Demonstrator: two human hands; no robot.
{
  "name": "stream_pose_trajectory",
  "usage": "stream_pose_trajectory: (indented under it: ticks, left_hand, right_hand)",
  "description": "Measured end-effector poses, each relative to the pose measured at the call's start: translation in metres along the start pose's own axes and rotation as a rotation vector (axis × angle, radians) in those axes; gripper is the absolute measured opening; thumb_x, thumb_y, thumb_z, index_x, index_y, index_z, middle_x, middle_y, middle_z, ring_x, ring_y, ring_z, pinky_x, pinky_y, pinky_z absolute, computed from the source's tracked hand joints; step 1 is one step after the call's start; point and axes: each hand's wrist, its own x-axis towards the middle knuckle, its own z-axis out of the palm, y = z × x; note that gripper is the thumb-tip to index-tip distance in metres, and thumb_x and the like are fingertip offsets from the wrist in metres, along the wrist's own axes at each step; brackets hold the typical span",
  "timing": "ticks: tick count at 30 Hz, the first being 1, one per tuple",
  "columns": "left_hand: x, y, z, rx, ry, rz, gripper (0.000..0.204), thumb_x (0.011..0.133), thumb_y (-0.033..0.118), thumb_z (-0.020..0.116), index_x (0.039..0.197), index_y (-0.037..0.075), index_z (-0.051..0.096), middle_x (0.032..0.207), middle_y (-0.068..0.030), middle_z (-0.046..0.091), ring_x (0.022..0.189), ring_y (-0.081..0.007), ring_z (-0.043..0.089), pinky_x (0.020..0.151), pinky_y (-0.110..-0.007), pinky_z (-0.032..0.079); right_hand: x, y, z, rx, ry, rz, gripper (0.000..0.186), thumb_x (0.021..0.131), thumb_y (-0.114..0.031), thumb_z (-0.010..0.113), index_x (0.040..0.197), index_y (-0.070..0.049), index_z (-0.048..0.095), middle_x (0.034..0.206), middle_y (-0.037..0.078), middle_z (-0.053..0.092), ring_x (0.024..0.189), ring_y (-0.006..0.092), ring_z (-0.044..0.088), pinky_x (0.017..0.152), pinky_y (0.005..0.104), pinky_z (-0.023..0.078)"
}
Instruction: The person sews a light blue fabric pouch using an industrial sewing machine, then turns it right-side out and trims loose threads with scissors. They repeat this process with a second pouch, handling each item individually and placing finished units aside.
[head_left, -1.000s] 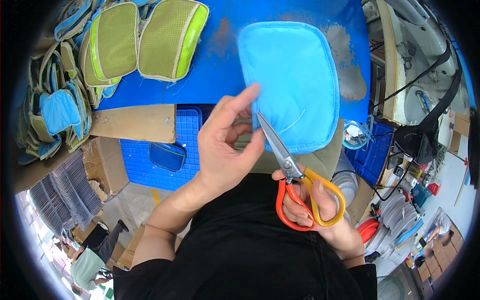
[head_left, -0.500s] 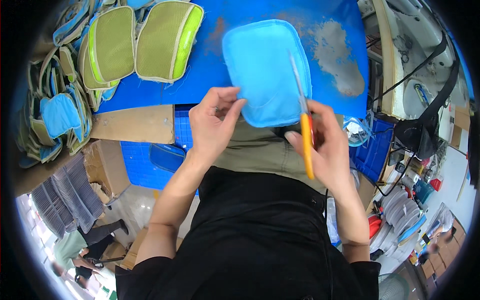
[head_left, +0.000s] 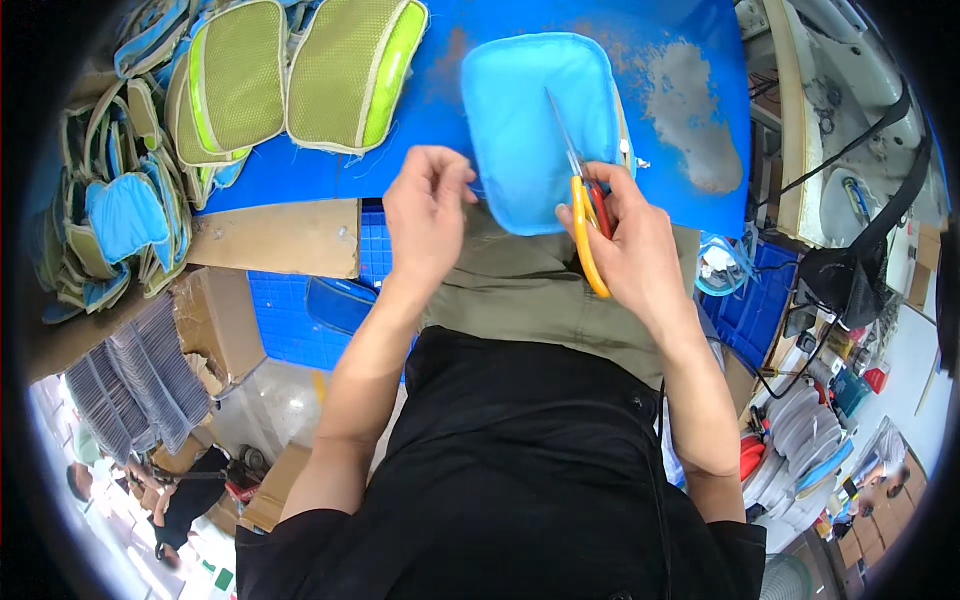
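Note:
A light-blue fabric pad [head_left: 530, 120] with rounded corners lies on the blue tabletop, its lower edge reaching over my lap. My right hand [head_left: 640, 245] is closed around a pair of scissors [head_left: 583, 235] with orange and red handles. Their narrow blades point up and to the left over the pad's face. Just left of the pad, my left hand [head_left: 430, 215] is raised with its fingers curled in and pressed together. Anything between those fingertips is too small to make out. A gap separates this hand from the pad's left edge.
Olive mesh pads with lime trim [head_left: 350, 75] lie at the far left, beside a heap of similar pieces [head_left: 130, 220]. A cardboard sheet [head_left: 275, 238] borders the table's near edge. Sewing equipment [head_left: 850, 70] stands at right. People [head_left: 190, 495] are at lower left.
My left hand has moved off the pad's edge, its fingers curling closed. The scissors have swung so their tips point further left. The whole view has shifted slightly.

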Motion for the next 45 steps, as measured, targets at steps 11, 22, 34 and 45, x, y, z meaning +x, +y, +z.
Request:
stream_pose_trajectory:
  ticks: [11,22,34,45]
  left_hand:
    - [-0.004,0.01,0.002,0.346,0.007,0.323,0.027,0.08,0.003,0.085,0.105,0.004,0.075,0.093,-0.0072,0.069,0.071,-0.0104,0.061,0.057,-0.023,0.05]
    - [0.004,0.0,-0.004,0.123,0.012,0.014,0.009,0.099,0.009,0.069,0.097,0.001,0.067,0.083,0.0004,0.066,0.071,-0.0056,0.055,0.064,-0.023,0.046]
    - [-0.01,0.009,0.004,0.103,0.163,0.165,0.011,0.1,0.01,0.066,0.098,0.001,0.062,0.086,-0.006,0.061,0.073,-0.0135,0.054,0.067,-0.028,0.047]
    - [-0.012,0.009,0.006,0.177,0.217,0.254,0.008,0.1,0.007,0.064,0.099,0.0,0.06,0.086,-0.0087,0.061,0.073,-0.0165,0.057,0.066,-0.031,0.047]
  right_hand:
    - [-0.001,0.004,0.003,0.177,0.018,0.053,0.051,0.092,-0.035,0.078,0.126,0.0,0.059,0.07,0.012,0.064,0.061,0.0172,0.057,0.061,0.0339,0.047]
    - [-0.019,-0.003,-0.005,0.684,-0.228,0.104,0.042,0.103,-0.034,0.063,0.131,-0.003,0.056,0.064,0.001,0.052,0.051,0.0104,0.047,0.049,0.0265,0.037]
    - [-0.061,-0.018,0.021,1.361,-0.639,0.313,0.047,0.112,-0.037,0.041,0.142,-0.001,0.046,0.067,0.001,0.05,0.049,0.0082,0.045,0.049,0.022,0.037]
    - [-0.061,-0.031,0.02,1.204,-0.597,0.283,0.04,0.112,-0.034,0.044,0.136,-0.002,0.051,0.064,-0.001,0.048,0.045,0.007,0.041,0.046,0.0213,0.034]
